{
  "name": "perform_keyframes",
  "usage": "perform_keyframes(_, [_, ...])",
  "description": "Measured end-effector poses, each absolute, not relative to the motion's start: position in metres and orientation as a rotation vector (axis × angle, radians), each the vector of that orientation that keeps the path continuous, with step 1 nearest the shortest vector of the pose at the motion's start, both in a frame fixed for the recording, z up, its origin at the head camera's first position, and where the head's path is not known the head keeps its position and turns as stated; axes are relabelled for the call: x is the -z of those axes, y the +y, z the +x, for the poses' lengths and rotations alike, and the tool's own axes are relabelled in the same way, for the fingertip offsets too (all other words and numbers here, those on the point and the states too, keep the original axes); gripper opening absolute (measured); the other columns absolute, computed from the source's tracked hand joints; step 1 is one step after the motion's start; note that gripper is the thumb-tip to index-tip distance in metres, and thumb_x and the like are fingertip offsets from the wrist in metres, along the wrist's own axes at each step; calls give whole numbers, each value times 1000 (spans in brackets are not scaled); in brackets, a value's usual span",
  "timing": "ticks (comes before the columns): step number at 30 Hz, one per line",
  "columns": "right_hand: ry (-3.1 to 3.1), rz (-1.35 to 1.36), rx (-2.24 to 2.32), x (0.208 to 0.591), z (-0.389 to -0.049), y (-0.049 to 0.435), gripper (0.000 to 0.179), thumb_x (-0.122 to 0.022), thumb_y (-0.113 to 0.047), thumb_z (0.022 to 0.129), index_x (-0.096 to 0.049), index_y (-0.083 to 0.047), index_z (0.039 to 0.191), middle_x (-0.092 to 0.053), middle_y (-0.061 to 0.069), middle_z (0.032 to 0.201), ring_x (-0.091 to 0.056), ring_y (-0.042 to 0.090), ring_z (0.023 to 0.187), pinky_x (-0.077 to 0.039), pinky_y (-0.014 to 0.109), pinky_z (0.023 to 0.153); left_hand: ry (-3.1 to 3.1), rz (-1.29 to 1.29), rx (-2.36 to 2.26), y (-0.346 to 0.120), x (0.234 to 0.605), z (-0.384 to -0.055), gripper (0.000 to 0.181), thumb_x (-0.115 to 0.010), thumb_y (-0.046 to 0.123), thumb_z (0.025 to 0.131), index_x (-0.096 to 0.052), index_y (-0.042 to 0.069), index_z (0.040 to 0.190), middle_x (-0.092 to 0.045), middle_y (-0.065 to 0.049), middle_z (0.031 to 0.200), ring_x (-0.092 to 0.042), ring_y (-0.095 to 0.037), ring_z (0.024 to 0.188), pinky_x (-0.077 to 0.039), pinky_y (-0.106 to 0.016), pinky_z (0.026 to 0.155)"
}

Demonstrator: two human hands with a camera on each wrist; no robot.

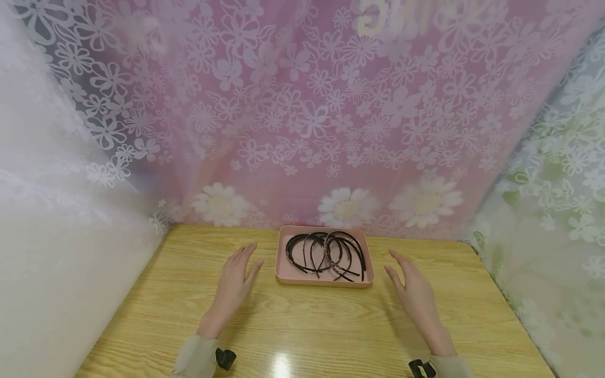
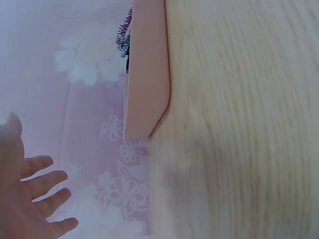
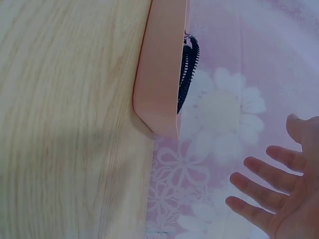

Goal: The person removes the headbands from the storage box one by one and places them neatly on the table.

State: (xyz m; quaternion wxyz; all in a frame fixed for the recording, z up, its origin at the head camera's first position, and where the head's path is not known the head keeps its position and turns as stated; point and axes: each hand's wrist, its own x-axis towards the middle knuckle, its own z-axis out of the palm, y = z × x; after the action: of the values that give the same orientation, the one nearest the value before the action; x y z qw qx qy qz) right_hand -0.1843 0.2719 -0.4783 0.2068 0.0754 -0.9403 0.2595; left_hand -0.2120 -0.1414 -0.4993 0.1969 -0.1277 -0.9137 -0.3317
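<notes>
Dark headbands (image 1: 326, 248), mostly with toothed inner edges, heaped inside a shallow pink tray (image 1: 302, 282); hard to count exactly because of overlapping loops. Lying with most open ends toward the near side, angled a bit right; probably piled rather than lined up because of wide, springy curves in a small space. Likely kept from sliding out by the raised walls; poking slightly above the rim in both wrist views. As for the tray, resting flat on a wooden table (image 1: 321, 325), near the far edge and just in front of a pink floral cloth (image 1: 302, 131); touching the cloth or not, cannot tell. Placed between left hand (image 1: 233, 275) and right hand (image 1: 418, 296), presumably for even reach from both sides. At left, extended fingers with thumb parted, holding nothing, apart from the tray. At right, same pose mirrored, also gripping nothing, also just off the tray side. Perhaps held wide like this to leave tray and contents unblocked. Farther out, beige sleeves (image 1: 195, 357) with black wrist gear (image 1: 226, 358) near the cuffs. Hemmed in by a white side cloth (image 1: 71, 252) at left and a pale floral cloth (image 1: 557, 210) at right, maybe as a plain screen around the work area.
</notes>
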Motion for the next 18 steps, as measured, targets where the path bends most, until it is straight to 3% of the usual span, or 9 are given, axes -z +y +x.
perform_keyframes(7, [-2571,265,-799,480,-196,273,43,-60,-19,104,-55,0,143,-66,23,128,-70,40,102,-57,56,84,-2538,-301,1065,-133,495,-221,44,-59,30,104,-59,5,141,-63,-18,137,-60,-38,124,-50,-56,100])
perform_keyframes(18, [-2658,157,-1085,489,-222,273,40,-55,-22,106,-58,-3,142,-66,21,130,-71,38,103,-61,44,79,-2562,-298,1234,-126,511,-252,38,-56,28,106,-64,5,135,-66,-14,133,-68,-31,112,-57,-47,91])
